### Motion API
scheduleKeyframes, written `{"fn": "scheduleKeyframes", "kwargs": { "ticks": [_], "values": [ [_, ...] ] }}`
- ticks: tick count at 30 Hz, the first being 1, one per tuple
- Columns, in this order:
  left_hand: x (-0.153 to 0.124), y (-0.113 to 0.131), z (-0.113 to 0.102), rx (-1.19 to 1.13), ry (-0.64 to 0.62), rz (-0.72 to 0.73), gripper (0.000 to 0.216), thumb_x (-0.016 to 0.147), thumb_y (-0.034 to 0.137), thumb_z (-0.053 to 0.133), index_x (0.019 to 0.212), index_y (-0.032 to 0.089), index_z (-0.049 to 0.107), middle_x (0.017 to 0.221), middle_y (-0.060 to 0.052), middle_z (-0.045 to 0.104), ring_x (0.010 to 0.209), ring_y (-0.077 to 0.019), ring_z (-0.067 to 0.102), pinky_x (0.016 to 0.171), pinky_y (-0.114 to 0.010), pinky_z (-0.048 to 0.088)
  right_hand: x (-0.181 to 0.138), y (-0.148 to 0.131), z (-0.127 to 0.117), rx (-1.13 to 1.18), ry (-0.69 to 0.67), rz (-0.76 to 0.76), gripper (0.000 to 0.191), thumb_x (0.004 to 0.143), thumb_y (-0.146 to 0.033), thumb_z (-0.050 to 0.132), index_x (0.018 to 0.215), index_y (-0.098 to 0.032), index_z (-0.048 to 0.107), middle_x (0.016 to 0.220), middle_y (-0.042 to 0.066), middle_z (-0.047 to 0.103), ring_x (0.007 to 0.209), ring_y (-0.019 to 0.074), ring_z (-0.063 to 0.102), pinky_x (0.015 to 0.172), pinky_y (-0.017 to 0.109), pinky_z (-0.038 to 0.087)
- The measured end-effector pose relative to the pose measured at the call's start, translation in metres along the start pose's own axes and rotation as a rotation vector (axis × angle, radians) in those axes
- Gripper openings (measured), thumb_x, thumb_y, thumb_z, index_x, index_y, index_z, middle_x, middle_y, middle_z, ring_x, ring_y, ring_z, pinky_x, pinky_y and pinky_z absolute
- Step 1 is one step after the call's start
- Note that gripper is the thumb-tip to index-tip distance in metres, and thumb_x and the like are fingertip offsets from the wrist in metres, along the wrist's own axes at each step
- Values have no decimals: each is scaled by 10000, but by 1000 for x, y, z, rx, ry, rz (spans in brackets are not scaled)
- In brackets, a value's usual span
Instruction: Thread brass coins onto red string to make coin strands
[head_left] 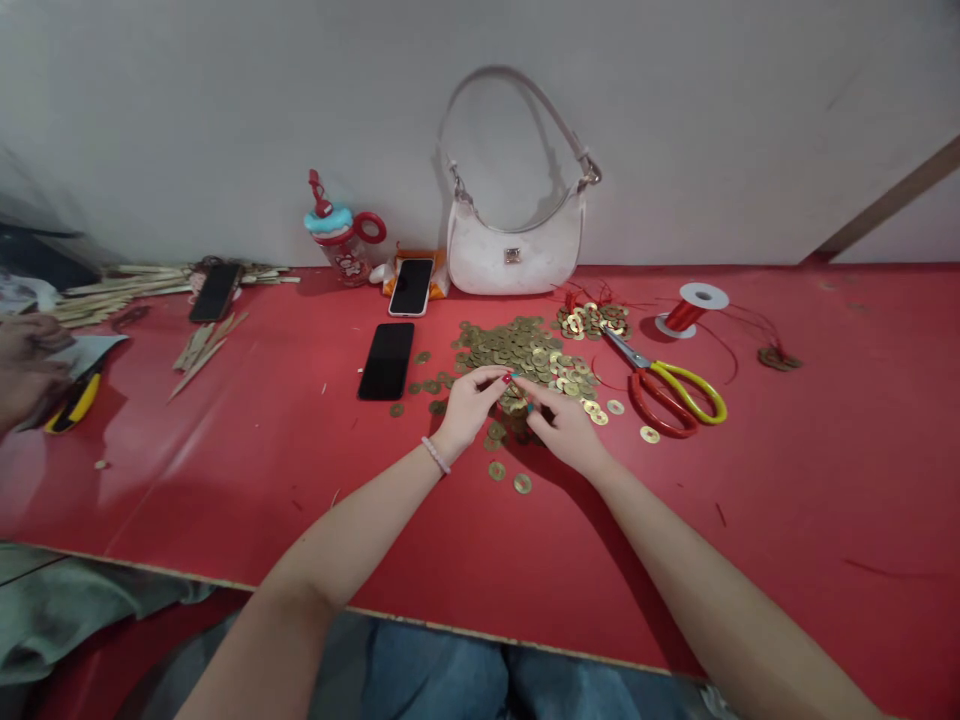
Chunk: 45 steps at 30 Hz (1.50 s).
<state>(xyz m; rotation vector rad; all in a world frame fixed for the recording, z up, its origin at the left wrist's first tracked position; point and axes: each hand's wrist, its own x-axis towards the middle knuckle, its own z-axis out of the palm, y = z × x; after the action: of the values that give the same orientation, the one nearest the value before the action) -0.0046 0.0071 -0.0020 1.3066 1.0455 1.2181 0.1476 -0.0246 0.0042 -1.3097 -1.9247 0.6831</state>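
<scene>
Over a heap of brass-coloured coins with square holes [506, 343], my two hands meet at the fingertips. My left hand [471, 408] is closed, its thumb and fingers pinching a small bunch of coins [514, 398]. From the other side, my right hand [568, 430] reaches in with curled fingers against the same bunch; what exactly they pinch is too small to make out. Loose coins [523, 484] lie on the red table below my hands. Right of the heap rest scissors [666, 392] with one red and one yellow handle, their tips at coins tied with red cord [589, 320].
A spool of red cord [684, 314] and a tied coin bundle [780, 358] are at right. Behind stand a white handbag [517, 250] and a cup [346, 250]. Phones [387, 362] lie left of the heap. Another person's hands [30, 370] are near a yellow-black tool [77, 400].
</scene>
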Motion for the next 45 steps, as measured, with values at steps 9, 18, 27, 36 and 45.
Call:
{"fn": "scheduleKeyframes", "kwargs": {
  "ticks": [9,18,27,36,45],
  "values": [
    [0,2,1,-10,24,-16,159,722,226,577,817,141,672,956,-80,655,896,-166,590,839,-306,448,2,-2,-2,-39,-59,-30,537,712,-110,377,1224,-199,514,601,-25,522,528,106,436,555,230,398],
    [0,-1,-1,2,45,4,161,718,230,575,808,153,684,962,-81,653,923,-171,587,867,-322,434,2,0,-4,-19,-120,-36,566,716,-99,357,1259,-204,478,806,28,654,638,131,551,658,282,462],
    [0,2,-1,27,45,-23,181,732,220,557,840,143,680,977,-89,649,924,-173,583,862,-321,439,2,2,-3,-54,-167,-41,578,736,-101,355,1303,-186,420,842,40,666,684,143,578,678,294,471],
    [1,-1,-1,18,45,6,162,723,209,557,804,142,681,957,-83,652,915,-171,588,859,-312,439,1,5,-2,-113,-166,-86,588,749,-82,354,1323,-207,386,897,54,675,775,165,611,738,307,482],
    [-1,2,-1,1,19,-33,188,731,255,569,841,143,672,960,-86,653,877,-174,597,793,-304,472,-2,10,1,-83,-80,-88,506,779,-109,361,1267,-209,452,1085,63,632,898,172,612,810,335,479]
  ]
}}
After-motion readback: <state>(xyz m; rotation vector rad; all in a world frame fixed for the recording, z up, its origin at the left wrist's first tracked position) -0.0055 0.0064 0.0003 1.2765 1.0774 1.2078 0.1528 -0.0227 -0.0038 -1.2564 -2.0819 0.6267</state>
